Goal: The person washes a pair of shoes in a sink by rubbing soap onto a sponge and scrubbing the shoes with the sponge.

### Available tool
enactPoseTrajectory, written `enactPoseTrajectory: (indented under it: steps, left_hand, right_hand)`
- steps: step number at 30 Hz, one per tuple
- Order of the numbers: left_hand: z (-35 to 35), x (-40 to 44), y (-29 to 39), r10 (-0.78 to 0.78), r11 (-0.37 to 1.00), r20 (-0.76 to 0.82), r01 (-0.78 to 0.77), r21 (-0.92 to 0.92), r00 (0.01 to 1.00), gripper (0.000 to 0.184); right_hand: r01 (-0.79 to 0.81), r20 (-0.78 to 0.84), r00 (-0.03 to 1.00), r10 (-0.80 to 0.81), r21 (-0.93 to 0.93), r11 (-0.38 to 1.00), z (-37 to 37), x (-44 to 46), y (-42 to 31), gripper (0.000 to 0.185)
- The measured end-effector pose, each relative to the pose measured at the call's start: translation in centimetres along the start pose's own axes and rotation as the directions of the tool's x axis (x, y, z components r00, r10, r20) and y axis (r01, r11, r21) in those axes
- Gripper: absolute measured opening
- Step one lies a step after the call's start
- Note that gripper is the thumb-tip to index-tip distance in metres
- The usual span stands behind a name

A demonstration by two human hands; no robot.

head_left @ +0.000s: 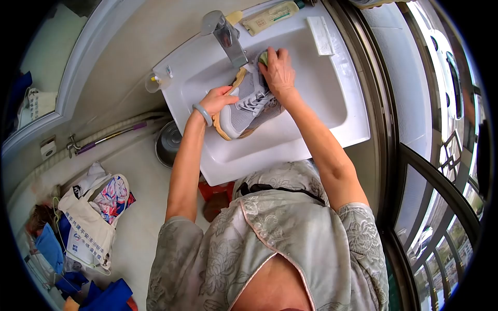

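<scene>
A grey lace-up sneaker (pixel 241 116) with a tan sole is tilted in the white sink, its toe toward me and its heel end near the faucet (pixel 228 39). My left hand (pixel 219 101), with a grey bangle at the wrist, is closed on the sole edge, thumb over the upper. At the heel end, my right hand (pixel 279 70) is closed with fingers bent over a small light green piece (pixel 264 58), pressed against the shoe opening. Its exact kind is partly hidden by the fingers.
Around the sink (pixel 332 98) are a tube (pixel 272 18), a white soap dish (pixel 320 35) and a clear cup (pixel 154 82). A metal basin (pixel 169 144) stands at the left. Cloth bags (pixel 88 223) lie lower left; a window frame (pixel 381 103) runs along the right.
</scene>
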State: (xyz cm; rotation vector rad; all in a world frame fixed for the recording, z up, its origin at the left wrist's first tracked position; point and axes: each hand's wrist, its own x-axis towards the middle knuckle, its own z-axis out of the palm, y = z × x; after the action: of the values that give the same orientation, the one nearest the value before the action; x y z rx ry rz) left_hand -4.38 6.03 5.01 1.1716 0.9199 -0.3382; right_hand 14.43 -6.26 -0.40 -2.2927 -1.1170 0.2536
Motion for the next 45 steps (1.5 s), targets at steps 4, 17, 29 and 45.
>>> enactPoseTrajectory:
  steps: [4,17,29,45]
  left_hand:
    - [-2.1,0.3,-0.7,-0.04,0.999,-0.023,0.04,-0.008,0.999,0.047]
    - [0.3,-1.1,-2.6,-0.279,0.96,-0.001,0.278,0.042,0.96,0.044]
    - [2.6,2.8,-0.7,0.247,0.85,-0.43,0.019,0.527,0.868,0.043]
    - [2.9,3.6,-3.4,0.163,0.821,-0.256,-0.275,-0.5,0.953,0.039]
  right_hand:
    - [-0.324,-0.125,0.925,0.359,0.235,0.917,-0.4,0.5,4.0,0.052]
    - [-0.63,0.438,0.758,0.484,0.683,0.369,2.4,-1.6,3.4,0.07]
    - [-0.466,0.182,0.872,0.454,0.591,0.659,-0.1,-2.3,1.4,0.061]
    - [0.032,-0.049,0.998,-0.029,0.061,0.998,1.1,1.9,-1.6,0.033]
